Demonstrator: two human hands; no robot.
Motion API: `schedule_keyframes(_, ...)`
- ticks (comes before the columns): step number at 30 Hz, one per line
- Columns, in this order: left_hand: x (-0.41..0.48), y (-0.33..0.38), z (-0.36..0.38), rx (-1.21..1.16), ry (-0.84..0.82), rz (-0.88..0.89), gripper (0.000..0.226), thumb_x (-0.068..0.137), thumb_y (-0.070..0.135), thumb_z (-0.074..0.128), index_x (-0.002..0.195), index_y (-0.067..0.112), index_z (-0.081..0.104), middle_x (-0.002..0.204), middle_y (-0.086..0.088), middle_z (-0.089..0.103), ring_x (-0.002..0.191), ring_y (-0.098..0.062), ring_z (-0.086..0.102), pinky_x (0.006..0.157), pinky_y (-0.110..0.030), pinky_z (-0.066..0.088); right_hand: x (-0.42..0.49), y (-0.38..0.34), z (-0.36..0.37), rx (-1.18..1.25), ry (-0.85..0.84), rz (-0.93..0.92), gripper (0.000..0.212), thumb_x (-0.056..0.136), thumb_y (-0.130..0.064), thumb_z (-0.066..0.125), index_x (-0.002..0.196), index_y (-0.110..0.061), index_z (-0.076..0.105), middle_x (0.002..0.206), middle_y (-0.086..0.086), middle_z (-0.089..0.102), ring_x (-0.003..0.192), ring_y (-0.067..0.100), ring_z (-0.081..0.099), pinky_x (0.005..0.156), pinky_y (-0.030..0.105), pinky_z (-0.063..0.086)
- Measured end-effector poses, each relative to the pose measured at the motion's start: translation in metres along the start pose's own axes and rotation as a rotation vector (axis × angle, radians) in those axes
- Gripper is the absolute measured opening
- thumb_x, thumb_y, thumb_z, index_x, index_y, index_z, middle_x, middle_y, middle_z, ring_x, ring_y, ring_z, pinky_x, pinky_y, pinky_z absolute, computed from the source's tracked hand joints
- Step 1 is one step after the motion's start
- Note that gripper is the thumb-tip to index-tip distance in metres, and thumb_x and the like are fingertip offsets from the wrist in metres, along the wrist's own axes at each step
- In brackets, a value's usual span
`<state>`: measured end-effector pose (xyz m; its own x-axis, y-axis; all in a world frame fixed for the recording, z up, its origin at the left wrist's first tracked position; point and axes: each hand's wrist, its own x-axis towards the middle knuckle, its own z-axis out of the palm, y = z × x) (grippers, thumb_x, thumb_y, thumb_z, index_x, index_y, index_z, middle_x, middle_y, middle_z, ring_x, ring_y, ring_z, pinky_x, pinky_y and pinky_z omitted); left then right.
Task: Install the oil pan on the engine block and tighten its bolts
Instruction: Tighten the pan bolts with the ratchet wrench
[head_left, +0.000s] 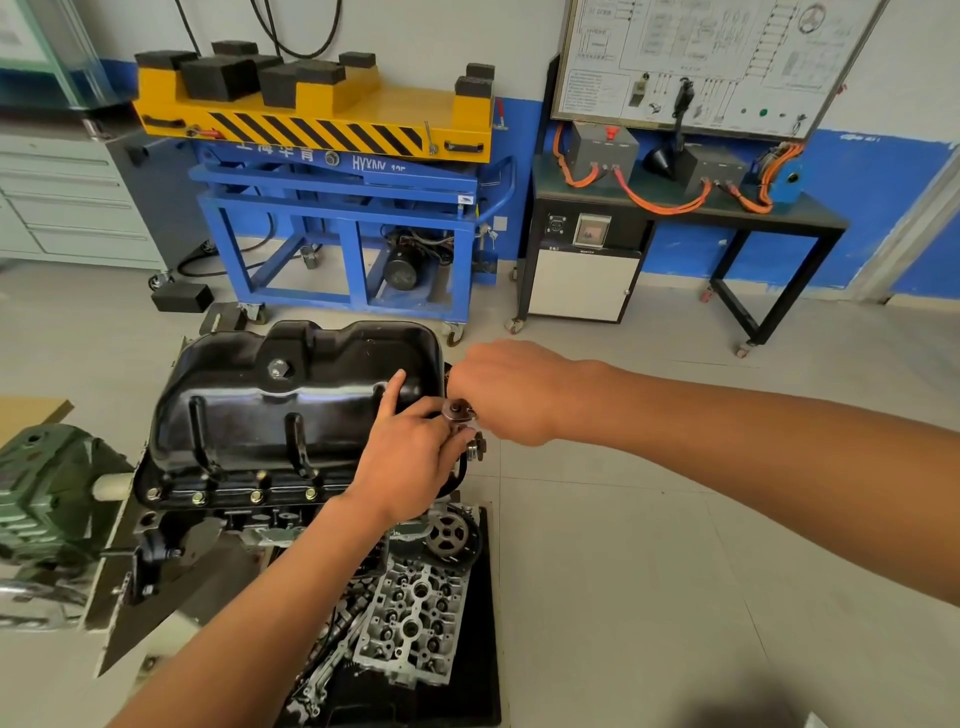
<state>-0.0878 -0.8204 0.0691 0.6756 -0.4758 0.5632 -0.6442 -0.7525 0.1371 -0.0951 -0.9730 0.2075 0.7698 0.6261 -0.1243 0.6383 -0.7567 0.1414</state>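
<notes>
Atop engine block (218, 519), upturned oil pan (260, 421), left fingers (393, 387) holding ratchet (457, 410), right fingers (470, 382) clenched round it.

Workshop equipment ranged along the wall and floor.
A blue lift cart (343, 218), topped by a yellow platform (405, 111) loaded with black rubber blocks (218, 78), is parked beside a grey drawer cabinet (67, 202). A black bench (810, 213) bearing grey boxes (602, 148) and orange cables (670, 209) is set under a wiring board (701, 57). A cylinder head (415, 623) is laid on a black mat (480, 649).
</notes>
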Motion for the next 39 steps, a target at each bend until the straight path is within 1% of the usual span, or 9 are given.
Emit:
schedule_keyframes(2, 0.000, -0.001, 0.001, 0.017, 0.003, -0.004, 0.052, 0.101, 0.039, 0.038, 0.076, 0.011, 0.073, 0.090, 0.002, 0.076, 0.103, -0.017, 0.066, 0.120, -0.054, 0.010, 0.002, 0.003, 0.000, -0.085, 0.030, -0.022, 0.017, 0.086, 0.002, 0.058, 0.079, -0.014, 0.058, 0.065, -0.001, 0.036, 0.053, 0.018, 0.039, 0.047, 0.028, 0.026)
schedule_keyframes(4, 0.001, -0.002, 0.001, 0.019, -0.006, -0.017, 0.054, 0.101, 0.040, 0.037, 0.070, 0.011, 0.070, 0.085, 0.003, 0.075, 0.106, -0.017, 0.066, 0.121, -0.051, 0.006, 0.004, 0.004, 0.002, -0.114, 0.047, -0.091, 0.032, 0.087, 0.004, 0.053, 0.106, -0.018, 0.067, 0.074, 0.001, 0.049, 0.066, 0.026, 0.053, 0.054, 0.033, 0.040)
schedule_keyframes(6, 0.000, -0.003, 0.001, 0.018, -0.026, -0.025, 0.056, 0.102, 0.041, 0.035, 0.069, 0.012, 0.070, 0.079, 0.005, 0.074, 0.107, -0.017, 0.066, 0.123, -0.047, 0.002, 0.006, 0.006, 0.004, -0.103, 0.027, -0.193, 0.048, 0.090, 0.002, 0.052, 0.129, -0.025, 0.060, 0.103, 0.001, 0.064, 0.093, 0.024, 0.062, 0.064, 0.038, 0.050)
schedule_keyframes(9, -0.001, -0.005, 0.001, 0.008, -0.022, -0.018, 0.055, 0.102, 0.040, 0.037, 0.065, 0.013, 0.067, 0.062, 0.007, 0.066, 0.095, -0.018, 0.069, 0.123, -0.047, 0.005, 0.006, 0.008, 0.007, -0.070, -0.018, -0.244, 0.048, 0.094, -0.005, 0.053, 0.138, -0.023, 0.053, 0.129, 0.000, 0.058, 0.115, 0.022, 0.057, 0.082, 0.040, 0.052)
schedule_keyframes(18, -0.002, -0.002, 0.003, -0.015, 0.014, -0.026, 0.052, 0.101, 0.040, 0.042, 0.060, 0.015, 0.060, 0.064, 0.009, 0.065, 0.100, -0.011, 0.061, 0.122, -0.054, 0.011, 0.000, 0.008, 0.005, -0.093, -0.062, -0.125, 0.007, 0.095, -0.016, 0.060, 0.101, -0.015, 0.059, 0.093, 0.002, 0.063, 0.077, 0.024, 0.061, 0.059, 0.038, 0.051)
schedule_keyframes(25, -0.002, -0.001, 0.003, -0.029, 0.000, -0.039, 0.053, 0.101, 0.042, 0.039, 0.063, 0.016, 0.066, 0.077, 0.008, 0.071, 0.101, -0.011, 0.060, 0.121, -0.055, 0.011, -0.004, 0.003, 0.004, -0.077, 0.036, -0.054, 0.022, 0.095, -0.036, 0.061, 0.086, -0.017, 0.055, 0.068, -0.004, 0.038, 0.055, 0.014, 0.042, 0.048, 0.029, 0.033)
schedule_keyframes(29, -0.002, -0.001, 0.001, -0.023, 0.001, -0.016, 0.045, 0.097, 0.036, 0.041, 0.069, 0.016, 0.070, 0.076, 0.007, 0.071, 0.101, -0.015, 0.061, 0.119, -0.059, 0.016, -0.005, -0.004, 0.010, 0.032, 0.084, 0.026, 0.026, 0.095, -0.043, 0.056, 0.086, -0.019, 0.058, 0.067, -0.005, 0.044, 0.054, 0.010, 0.041, 0.047, 0.028, 0.023)
schedule_keyframes(35, -0.002, -0.002, 0.002, -0.027, -0.057, -0.033, 0.042, 0.091, 0.029, 0.041, 0.071, 0.016, 0.074, 0.078, 0.007, 0.073, 0.111, -0.021, 0.064, 0.120, -0.059, 0.013, -0.001, -0.022, 0.027, 0.307, 0.163, 0.223, 0.024, 0.098, -0.035, 0.052, 0.081, -0.018, 0.048, 0.071, -0.002, 0.047, 0.059, 0.013, 0.047, 0.047, 0.029, 0.027)
schedule_keyframes(39, -0.001, -0.003, 0.005, 0.032, -0.076, -0.009, 0.005, 0.078, 0.021, 0.077, 0.074, 0.020, 0.075, 0.079, 0.007, 0.071, 0.104, -0.020, 0.065, 0.119, -0.056, 0.013, 0.006, -0.029, 0.028, 0.566, 0.160, 0.363, 0.024, 0.095, -0.024, 0.056, 0.074, -0.014, 0.051, 0.067, 0.006, 0.060, 0.057, 0.023, 0.062, 0.046, 0.036, 0.048)
